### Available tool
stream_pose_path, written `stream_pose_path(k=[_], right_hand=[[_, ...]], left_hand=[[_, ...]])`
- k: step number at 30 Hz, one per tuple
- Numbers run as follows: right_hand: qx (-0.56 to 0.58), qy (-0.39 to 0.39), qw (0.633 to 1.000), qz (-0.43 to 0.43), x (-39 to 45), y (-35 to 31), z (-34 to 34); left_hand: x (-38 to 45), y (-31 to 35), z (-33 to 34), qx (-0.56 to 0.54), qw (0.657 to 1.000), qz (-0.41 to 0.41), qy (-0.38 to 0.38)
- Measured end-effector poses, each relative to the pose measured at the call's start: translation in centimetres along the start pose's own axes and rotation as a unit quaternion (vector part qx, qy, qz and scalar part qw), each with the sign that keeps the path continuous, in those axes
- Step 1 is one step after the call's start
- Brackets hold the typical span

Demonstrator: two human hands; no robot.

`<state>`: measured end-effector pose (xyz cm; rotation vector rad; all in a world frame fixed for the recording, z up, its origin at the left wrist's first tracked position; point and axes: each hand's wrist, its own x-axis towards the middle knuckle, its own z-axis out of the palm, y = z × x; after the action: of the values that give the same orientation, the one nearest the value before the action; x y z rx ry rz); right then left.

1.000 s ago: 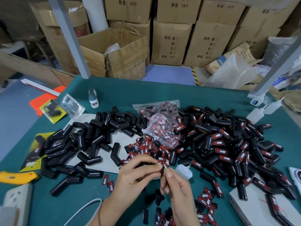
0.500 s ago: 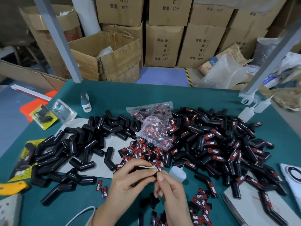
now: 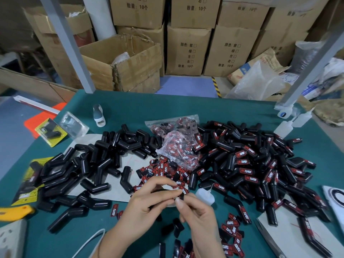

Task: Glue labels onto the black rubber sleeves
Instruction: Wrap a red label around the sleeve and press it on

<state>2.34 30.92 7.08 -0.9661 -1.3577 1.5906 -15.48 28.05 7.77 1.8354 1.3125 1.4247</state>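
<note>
Left hand (image 3: 147, 200): low centre, over the near part of the green table (image 3: 186, 108); fingers curled, grip clamped on a black sleeve (image 3: 162, 192) that shows only as a dark bar between thumb and fingertips.

Right hand (image 3: 199, 215): just beside the left hand, fingertips meeting it; thumb and forefinger pinch a small red-and-black label (image 3: 181, 196) at the sleeve's end. Whether the label already sticks to the sleeve cannot be told.

Unlabelled sleeves (image 3: 104, 161): a heap of bent black tubes on the left half of the table, partly on a pale sheet (image 3: 119, 192).

Labelled sleeves (image 3: 251, 164): a larger heap on the right half, each with a red "TAPER" label.

Loose labels (image 3: 163, 168): scattered just beyond the hands; a second cluster (image 3: 230, 229) lies near the right wrist.

Bag of labels (image 3: 178, 142): clear plastic, between the two heaps.

Glue bottle (image 3: 205, 197): small, white, pointed nozzle, on the table just right of the hands.

Spare bottles (image 3: 283, 128): at the far right edge of the table, near a grey post (image 3: 307, 67).

Yellow packet (image 3: 50, 132): far left, holding a black sleeve.

Yellow knife (image 3: 14, 212): near left edge.

Scissors (image 3: 268, 239): near right, on white paper.

Cardboard boxes (image 3: 188, 51): stacked on the floor beyond the table.
</note>
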Motion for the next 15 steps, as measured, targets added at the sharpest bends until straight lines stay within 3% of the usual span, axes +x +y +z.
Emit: stream_pose_path(k=[8, 15], right_hand=[[0.001, 0.011, 1.000, -0.009, -0.16, -0.68, 0.18], [0.001, 0.020, 1.000, -0.017, -0.14, -0.84, 0.14]], left_hand=[[0.17, 0.44, 0.29, 0.012, 0.998, 0.012, 0.060], [0.03, 0.29, 0.15, 0.041, 0.997, 0.038, 0.054]])
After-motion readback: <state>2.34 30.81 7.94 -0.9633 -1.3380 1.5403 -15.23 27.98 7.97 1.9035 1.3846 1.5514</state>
